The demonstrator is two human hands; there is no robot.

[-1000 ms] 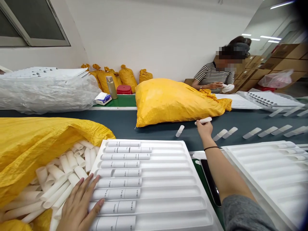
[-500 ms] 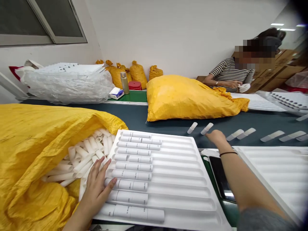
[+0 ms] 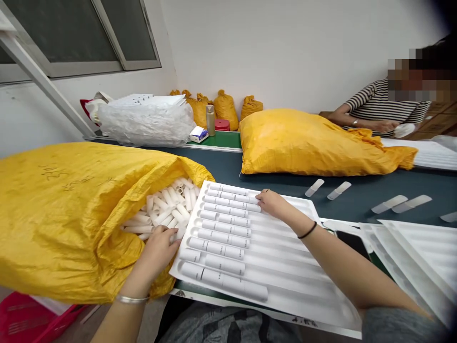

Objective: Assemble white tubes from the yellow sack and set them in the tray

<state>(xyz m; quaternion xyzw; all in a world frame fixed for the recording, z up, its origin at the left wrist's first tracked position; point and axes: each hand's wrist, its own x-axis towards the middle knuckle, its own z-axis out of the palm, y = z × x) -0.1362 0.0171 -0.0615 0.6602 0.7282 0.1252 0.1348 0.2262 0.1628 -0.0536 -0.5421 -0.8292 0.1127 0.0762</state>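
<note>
A white ribbed tray (image 3: 303, 286) lies before me, with white printed tubes (image 3: 224, 264) in rows along its left part. My right hand (image 3: 274, 204) reaches over the tray's far side, its fingers closed on the right end of a white tube in one of the upper rows. At the tray's left edge, my left hand (image 3: 160, 247) has its fingers curled round a whitish tube (image 3: 176, 235), partly hidden by the hand. Beside it, many loose white tubes (image 3: 164, 209) fill the mouth of a yellow sack (image 3: 71, 214).
Another yellow sack (image 3: 307, 143) lies across the dark conveyor belt (image 3: 221, 164). Several translucent tubes (image 3: 339, 190) rest on the belt. More white trays (image 3: 428, 252) and a phone (image 3: 353, 240) are at right. A co-worker (image 3: 385, 109) in a striped shirt sits opposite.
My right hand has moved left from the belt to the tray's upper rows. My left hand has shifted off the tubes in the tray to the sack's mouth. The view has swung left.
</note>
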